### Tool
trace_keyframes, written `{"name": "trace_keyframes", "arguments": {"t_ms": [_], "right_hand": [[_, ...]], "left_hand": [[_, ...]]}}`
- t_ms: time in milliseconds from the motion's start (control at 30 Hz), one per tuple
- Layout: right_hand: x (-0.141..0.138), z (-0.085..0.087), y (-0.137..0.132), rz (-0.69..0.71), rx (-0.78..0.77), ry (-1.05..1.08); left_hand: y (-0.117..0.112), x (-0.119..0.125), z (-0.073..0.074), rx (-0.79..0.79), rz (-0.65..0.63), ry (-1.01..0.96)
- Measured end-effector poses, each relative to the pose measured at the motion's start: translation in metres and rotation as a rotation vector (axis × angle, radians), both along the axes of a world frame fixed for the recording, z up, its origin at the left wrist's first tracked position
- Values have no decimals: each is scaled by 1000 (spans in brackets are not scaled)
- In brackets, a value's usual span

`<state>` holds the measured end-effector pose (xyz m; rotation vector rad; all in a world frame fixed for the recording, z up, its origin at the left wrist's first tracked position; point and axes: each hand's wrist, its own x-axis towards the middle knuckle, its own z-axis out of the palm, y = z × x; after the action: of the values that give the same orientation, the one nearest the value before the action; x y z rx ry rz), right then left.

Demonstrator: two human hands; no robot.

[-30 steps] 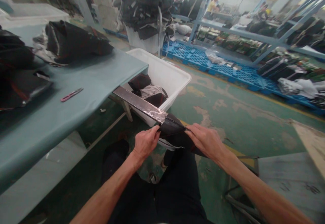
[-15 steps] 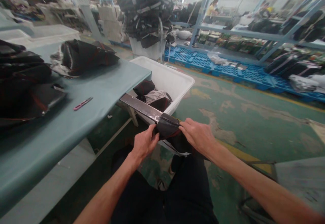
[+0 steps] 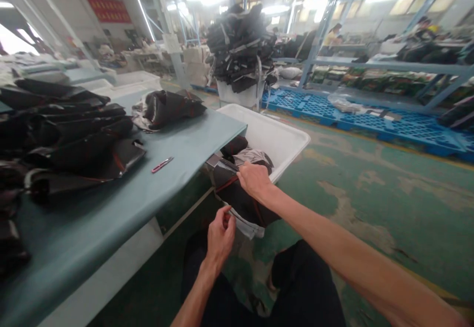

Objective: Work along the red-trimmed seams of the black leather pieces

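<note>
A black fabric piece with red piping [image 3: 237, 193], perhaps a bag, is drawn over a flat metal bar [image 3: 212, 160] that juts from the table's edge. On its upper side, along the bar, my right hand [image 3: 255, 180] is closed on the cloth. Lower and nearer to me, my left hand [image 3: 221, 233] pinches what looks like the cloth's edge strip between thumb and fingers. A pale lining hangs out at the bottom of the piece. Most of the bar is hidden under the fabric. Pink-handled thread snips [image 3: 162, 164] lie on the green-topped table [image 3: 192, 151].
Stacked black fabric pieces [image 3: 77, 134] cover the table's left, with another bundle [image 3: 170, 109] at its far end. Beyond the bar stands a white bin [image 3: 281, 137] holding more pieces. A heaped bin [image 3: 240, 50], blue pallets [image 3: 314, 107] and racks stand behind.
The fabric piece has moved further along the bar toward the table and covers more of it. My right hand went forward with it, my left lower. The view has tilted up and left.
</note>
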<state>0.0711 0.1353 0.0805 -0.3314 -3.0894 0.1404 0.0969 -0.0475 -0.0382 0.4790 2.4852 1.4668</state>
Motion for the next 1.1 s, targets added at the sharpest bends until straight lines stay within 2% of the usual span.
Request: {"name": "trace_keyframes", "arguments": {"t_ms": [100, 167, 233, 333, 400, 467, 567, 667, 800, 933, 1100], "right_hand": [[-8, -12, 3, 11, 9, 59], [-5, -20, 7, 10, 7, 103], [3, -22, 13, 13, 9, 111], [15, -15, 19, 74, 19, 80], [24, -7, 24, 110, 11, 72], [36, -2, 29, 82, -40, 105], [63, -2, 44, -35, -249, 133], [99, -16, 62, -89, -451, 40], [138, -44, 69, -135, -615, 97], [152, -59, 56, -202, -612, 247], [160, -58, 49, -201, -464, 280]], "left_hand": [[-11, 14, -15, 24, -29, -75], [-18, 20, -19, 22, -35, -87], [-22, 22, -19, 10, -26, -75], [-22, 19, -11, 1, 11, 3], [-15, 13, -1, 6, 57, 136], [-3, 3, 12, 18, 86, 330], [20, -14, 32, 30, 17, 576], [43, -24, 41, -30, -104, 669], [63, -20, 34, -119, -198, 693], [69, -11, 30, -129, -187, 723], [71, 2, 38, -178, -197, 729]]}}
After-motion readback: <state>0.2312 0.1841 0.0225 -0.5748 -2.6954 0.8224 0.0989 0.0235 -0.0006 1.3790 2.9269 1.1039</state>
